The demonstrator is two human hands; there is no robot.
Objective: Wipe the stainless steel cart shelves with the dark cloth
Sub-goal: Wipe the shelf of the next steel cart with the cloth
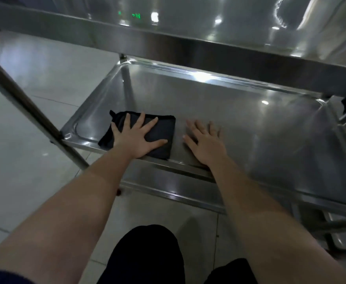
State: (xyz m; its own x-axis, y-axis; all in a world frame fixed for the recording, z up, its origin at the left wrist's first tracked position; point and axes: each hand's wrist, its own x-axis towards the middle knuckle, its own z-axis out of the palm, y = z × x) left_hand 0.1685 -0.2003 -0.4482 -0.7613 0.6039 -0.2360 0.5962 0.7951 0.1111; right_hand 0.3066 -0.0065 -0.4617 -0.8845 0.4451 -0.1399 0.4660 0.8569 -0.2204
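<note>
**Left hand flat on the cloth, right hand resting on bare steel**

Our left hand (136, 138) lies open on the dark cloth (166, 130), fingers spread wide and straight, gripping nothing. We judge the spread is there to press a broad patch of fabric down for the wipe. Our right hand (206, 144) is open too, palm down on bare metal just beside the cloth and not touching it. It looks like a brace for our weight as we lean in low. Its fingertips are slightly blurred.

The cloth sits at the near left of the middle shelf (250, 124), folded into a thick, soft rectangle. One loose corner trails toward the shelf's left rim. It is matte black and shows up sharply against the steel.

This shelf is a shallow brushed-metal tray with a raised rim, rounded corners and a dull sheen streaked by ceiling lights. Above it, the upper shelf (209, 17) gives a brighter, mirror-like reflection. A slim round post (24, 103) slants down at the left corner, over a pale tiled floor (35, 68). Most of the middle shelf stretches away to the right of our hands, so we judge most of the wiping there is yet to do.
</note>
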